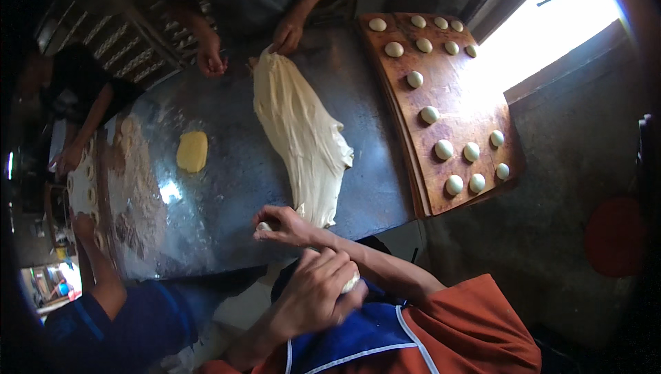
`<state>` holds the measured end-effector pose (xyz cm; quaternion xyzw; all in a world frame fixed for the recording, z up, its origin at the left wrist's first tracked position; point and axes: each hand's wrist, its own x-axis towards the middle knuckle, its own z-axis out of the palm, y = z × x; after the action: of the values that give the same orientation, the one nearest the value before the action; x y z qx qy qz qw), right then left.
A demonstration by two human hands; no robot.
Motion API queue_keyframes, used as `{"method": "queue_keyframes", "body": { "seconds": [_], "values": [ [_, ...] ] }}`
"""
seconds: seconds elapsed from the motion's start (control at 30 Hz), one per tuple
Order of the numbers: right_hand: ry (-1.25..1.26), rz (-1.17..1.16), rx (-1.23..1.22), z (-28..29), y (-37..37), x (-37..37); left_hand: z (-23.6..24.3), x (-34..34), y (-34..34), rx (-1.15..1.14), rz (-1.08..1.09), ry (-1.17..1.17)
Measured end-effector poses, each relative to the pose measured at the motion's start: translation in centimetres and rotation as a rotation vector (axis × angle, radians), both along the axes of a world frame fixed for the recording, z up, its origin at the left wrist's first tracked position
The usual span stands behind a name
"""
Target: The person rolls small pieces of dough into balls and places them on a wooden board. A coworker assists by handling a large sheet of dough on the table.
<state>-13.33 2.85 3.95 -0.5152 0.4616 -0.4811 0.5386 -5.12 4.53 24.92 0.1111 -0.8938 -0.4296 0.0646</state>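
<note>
My left hand [320, 284] is closed around a piece of white dough [350, 282] at my apron. My right hand [282, 226] reaches leftward across my body, above my left hand, its fingers curled on a small white dough piece [264, 227] at the near edge of the metal table [241, 236]. Just beside it lies a long, stretched mass of pale dough [296, 133], its far end held by a co-worker's hand [288, 35]. That person's other hand [212, 60] is beside it. A flattened yellow block [193, 150] sits to the left on the table.
A stacked wooden board [454, 98] on the right holds several round dough balls. A floury patch [134, 202] covers the table's left end. Two other co-workers [138, 319] [82, 91] work on the left at a tray of ring-shaped pieces [86, 178]. A bright window [544, 23] is at upper right.
</note>
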Motion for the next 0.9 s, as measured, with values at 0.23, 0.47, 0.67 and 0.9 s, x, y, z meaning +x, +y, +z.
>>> {"method": "queue_keyframes", "body": {
  "seconds": [0.23, 0.47, 0.67, 0.9],
  "values": [
    [1.112, -0.465, -0.100, -0.9, 14.2, -11.0, -21.3, 13.0, -4.1, -0.370, 0.594, -0.094],
    [1.156, -0.788, 0.041, -2.8, 5.6, -10.0, -23.7, 2.1, -9.6, -0.404, 1.044, 0.048],
    [1.361, -0.633, -0.066, -5.0, 12.0, -15.7, -23.7, 10.8, -11.4, -0.305, 0.763, 0.111],
    [0.871, -0.551, -0.132, -5.9, 12.3, -10.9, -24.3, 6.7, -6.7, -0.285, 0.685, 0.216]
  ]
}}
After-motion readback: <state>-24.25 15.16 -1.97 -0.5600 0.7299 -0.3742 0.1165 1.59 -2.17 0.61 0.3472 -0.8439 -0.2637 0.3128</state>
